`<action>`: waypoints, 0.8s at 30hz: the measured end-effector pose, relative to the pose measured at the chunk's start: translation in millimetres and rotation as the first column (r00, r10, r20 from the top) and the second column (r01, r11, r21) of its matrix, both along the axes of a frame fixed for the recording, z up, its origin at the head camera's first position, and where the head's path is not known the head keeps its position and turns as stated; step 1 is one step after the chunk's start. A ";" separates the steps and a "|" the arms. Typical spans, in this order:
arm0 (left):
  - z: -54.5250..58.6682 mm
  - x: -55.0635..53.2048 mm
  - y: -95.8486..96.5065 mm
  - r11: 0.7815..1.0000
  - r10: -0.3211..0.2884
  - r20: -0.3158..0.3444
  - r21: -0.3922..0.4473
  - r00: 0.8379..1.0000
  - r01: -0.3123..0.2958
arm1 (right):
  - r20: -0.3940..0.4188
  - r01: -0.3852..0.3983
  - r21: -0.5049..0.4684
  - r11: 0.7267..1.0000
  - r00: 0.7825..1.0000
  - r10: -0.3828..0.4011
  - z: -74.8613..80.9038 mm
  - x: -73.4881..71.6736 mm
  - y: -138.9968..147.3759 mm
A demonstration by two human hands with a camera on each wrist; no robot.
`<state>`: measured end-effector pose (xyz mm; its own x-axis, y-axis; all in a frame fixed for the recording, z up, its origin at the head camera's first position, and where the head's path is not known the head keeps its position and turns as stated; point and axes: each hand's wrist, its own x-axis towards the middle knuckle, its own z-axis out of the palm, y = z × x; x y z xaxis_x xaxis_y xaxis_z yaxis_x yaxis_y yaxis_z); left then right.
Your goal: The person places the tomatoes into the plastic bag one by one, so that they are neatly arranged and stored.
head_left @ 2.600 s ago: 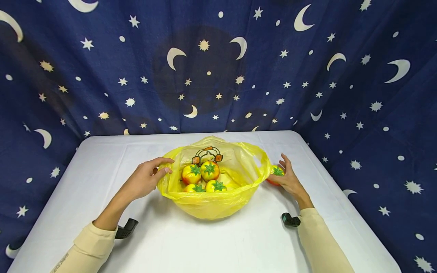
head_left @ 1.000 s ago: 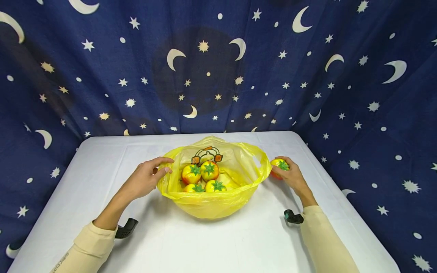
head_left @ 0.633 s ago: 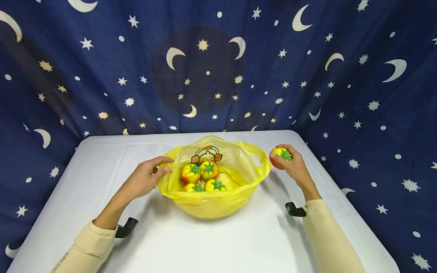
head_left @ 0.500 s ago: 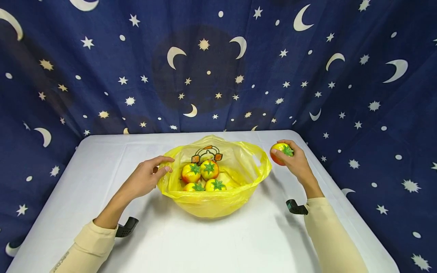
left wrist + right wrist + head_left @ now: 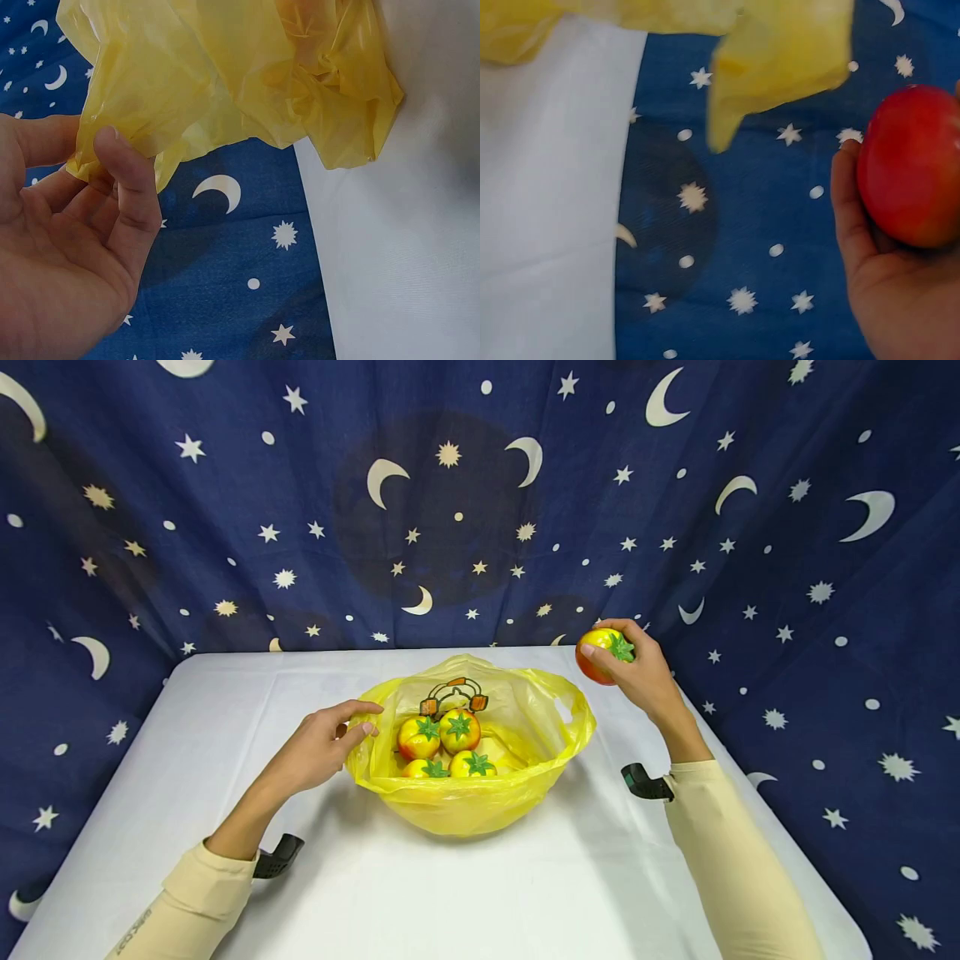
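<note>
A yellow plastic bag (image 5: 465,810) stands with its mouth wide apart on the white table. Inside lie several red-and-yellow tomatoes (image 5: 459,731) with green leafy tops. My left hand (image 5: 309,750) pinches the bag's left rim between thumb and fingers; the left wrist view shows the thumb on the near side of the film (image 5: 202,90). Up and to the right of the bag, my right hand (image 5: 648,681) grips another tomato (image 5: 594,667), raised off the table. In the right wrist view this tomato (image 5: 915,169) shows its smooth red side.
The white-covered table (image 5: 450,902) extends around the bag. A dark blue curtain (image 5: 480,527) with moons and stars hangs behind it and along both sides. Each wrist carries a black camera (image 5: 279,857). A loop handle (image 5: 573,714) sticks out on the bag's right.
My right hand has taken hold of the tomato beside the bag and lifted it from the table, rising and lately shifting slightly left. My left hand and the bag stay in place.
</note>
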<state>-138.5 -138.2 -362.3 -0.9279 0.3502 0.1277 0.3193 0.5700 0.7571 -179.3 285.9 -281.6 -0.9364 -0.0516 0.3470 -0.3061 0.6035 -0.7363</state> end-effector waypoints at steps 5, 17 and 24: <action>1.6 0.5 0.1 1.000 0.001 -0.007 -0.004 1.000 -0.001 | -0.032 -0.035 0.034 0.999 0.999 0.036 14.8 -7.2 -12.0; 2.9 0.9 -1.1 1.000 0.000 -0.004 -0.002 1.000 0.000 | -0.031 -0.137 0.055 0.989 0.990 0.138 55.5 3.1 -63.3; 2.6 1.5 -0.1 1.000 0.004 0.000 0.006 1.000 -0.004 | -0.010 -0.163 0.055 0.985 0.986 0.164 65.6 -2.2 -82.7</action>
<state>-137.0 -138.4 -359.7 -0.9292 0.3460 0.1298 0.3171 0.5664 0.7607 -181.5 203.2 -216.0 -0.9089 -0.2229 0.3525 -0.4141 0.5833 -0.6988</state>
